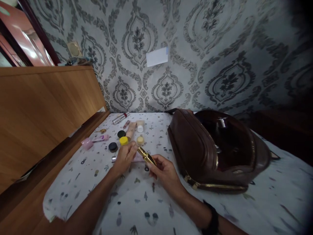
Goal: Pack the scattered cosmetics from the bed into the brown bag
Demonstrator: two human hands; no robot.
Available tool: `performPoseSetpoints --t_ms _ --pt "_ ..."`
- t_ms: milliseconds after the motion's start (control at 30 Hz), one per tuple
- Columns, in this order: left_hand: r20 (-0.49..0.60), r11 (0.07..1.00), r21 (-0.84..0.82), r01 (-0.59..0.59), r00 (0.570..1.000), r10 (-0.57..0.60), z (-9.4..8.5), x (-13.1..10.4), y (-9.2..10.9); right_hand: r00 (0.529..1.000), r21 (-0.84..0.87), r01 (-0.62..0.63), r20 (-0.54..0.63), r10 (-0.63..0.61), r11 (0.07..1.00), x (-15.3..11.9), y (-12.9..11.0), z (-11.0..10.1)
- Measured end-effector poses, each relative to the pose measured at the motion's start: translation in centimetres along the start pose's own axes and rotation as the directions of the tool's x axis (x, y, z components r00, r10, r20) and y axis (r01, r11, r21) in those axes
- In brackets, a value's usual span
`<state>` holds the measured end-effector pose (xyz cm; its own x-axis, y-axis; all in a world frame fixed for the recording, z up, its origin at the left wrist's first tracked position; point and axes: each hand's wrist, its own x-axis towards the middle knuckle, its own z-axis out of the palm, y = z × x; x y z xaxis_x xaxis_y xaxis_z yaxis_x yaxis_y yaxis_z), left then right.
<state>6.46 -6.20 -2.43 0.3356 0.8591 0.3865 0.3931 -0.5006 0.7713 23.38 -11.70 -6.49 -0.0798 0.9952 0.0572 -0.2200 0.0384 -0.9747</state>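
Observation:
A shiny gold tube (146, 155) is pinched in my right hand (163, 168), tilted with its narrower end toward the upper left. My left hand (126, 157) is closed by that end, its fingertips pressed together; what they hold, if anything, is too small to tell. Under my hands lies a pale pink tube (138, 158) with a silver cap. Just beyond are a yellow-lidded jar (124, 140), a small cream-coloured jar (140, 141), two dark round lids (112, 147), a beige tube (131, 130) and a white-capped tube (140, 126).
An open brown leather bag (195, 150) with gold zips stands at the right. Pink items (87, 143) and a silver tube (120, 118) lie at the left and back of the patterned white cloth (137, 202). Wooden furniture (49, 114) borders the left; a patterned wall rises behind.

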Motion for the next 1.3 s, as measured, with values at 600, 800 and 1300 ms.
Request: performPoseSetpoints --t_ms 600,800,1300 --pt "0.102 0.947 -0.294 0.125 0.990 -0.099 -0.67 0.25 0.40 1.000 0.001 -0.013 -0.026 0.013 1.000 -0.39 -0.70 -0.09" --pt "0.122 0.944 -0.287 0.165 0.983 -0.135 -0.13 0.49 -0.06 1.000 -0.022 -0.009 -0.019 0.009 1.000 -0.28 -0.65 -0.13" --pt "0.126 0.968 -0.245 0.049 0.992 -0.019 -0.16 0.19 0.00 0.997 0.089 -0.040 0.062 0.035 0.995 -0.62 -0.59 -0.38"
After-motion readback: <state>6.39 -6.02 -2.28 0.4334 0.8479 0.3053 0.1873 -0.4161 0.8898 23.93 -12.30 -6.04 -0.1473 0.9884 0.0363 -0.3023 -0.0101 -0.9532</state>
